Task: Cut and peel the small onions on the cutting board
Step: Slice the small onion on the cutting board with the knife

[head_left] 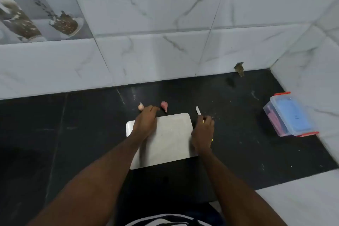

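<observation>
Head view: onions point(164, 105) just beyond loose-fingered left hand point(145, 120), right hand point(203, 134) gripping knife point(198, 110)

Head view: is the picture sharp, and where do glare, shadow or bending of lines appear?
Head view: soft overall, with the left hand and the small onions slightly smeared; pale glare streaks lie on the black countertop behind the cutting board; the wide lens bends the wall tile joints; a faint shadow falls along the left forearm on the board; the knife blade reads bright in the right hand.

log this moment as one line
left hand reaching toward onions on counter beyond board | right hand holds knife | nothing cut yet
</observation>
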Demonstrator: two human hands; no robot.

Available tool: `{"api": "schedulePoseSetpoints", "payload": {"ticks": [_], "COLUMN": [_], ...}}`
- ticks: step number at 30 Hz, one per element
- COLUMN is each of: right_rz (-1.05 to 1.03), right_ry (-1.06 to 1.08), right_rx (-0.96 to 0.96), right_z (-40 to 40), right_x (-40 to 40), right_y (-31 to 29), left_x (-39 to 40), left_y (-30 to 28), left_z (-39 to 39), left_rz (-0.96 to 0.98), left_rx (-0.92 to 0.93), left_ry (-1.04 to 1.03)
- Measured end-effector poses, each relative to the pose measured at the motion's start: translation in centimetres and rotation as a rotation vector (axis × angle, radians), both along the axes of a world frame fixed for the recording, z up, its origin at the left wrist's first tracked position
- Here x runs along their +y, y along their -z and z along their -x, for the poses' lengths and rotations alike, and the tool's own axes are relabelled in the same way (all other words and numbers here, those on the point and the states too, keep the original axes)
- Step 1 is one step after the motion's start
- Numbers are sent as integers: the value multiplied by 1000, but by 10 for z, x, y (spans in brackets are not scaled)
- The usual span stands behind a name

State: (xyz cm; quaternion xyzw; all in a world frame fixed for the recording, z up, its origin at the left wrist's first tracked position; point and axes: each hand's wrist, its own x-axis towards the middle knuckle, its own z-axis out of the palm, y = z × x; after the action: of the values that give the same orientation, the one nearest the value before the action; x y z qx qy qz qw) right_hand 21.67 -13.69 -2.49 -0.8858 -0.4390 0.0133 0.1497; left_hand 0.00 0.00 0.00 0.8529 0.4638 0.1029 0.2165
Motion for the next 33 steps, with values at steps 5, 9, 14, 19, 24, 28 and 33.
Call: {"api": "schedulePoseSetpoints", "payload": {"ticks": [5,9,14,19,24,28,33], "right_rz": [108,157,133,123,-88,-108,62], "right_ry": [141,70,51,66,191,58,-53], "right_rx": [71,134,68,187,464,521,607], "right_z": [-19,-35,-35,-33,-18,23,77], "right_x": [-12,-9,4,15,19,-4,-34], "right_y": [-6,4,12,13,3,-13,-12], "left_x": [47,70,82,86,23,-34,-75], "left_y": [0,-5,6,33,-4,18,40], "left_z": [-31,-54,-59,-42,-26,0,10], "left_rz": [-63,9,89,154,83,153,167], "left_rx": [-12,259,324,149,-67,-148,-237], "left_ry": [175,294,364,186,-6,-14,15]}}
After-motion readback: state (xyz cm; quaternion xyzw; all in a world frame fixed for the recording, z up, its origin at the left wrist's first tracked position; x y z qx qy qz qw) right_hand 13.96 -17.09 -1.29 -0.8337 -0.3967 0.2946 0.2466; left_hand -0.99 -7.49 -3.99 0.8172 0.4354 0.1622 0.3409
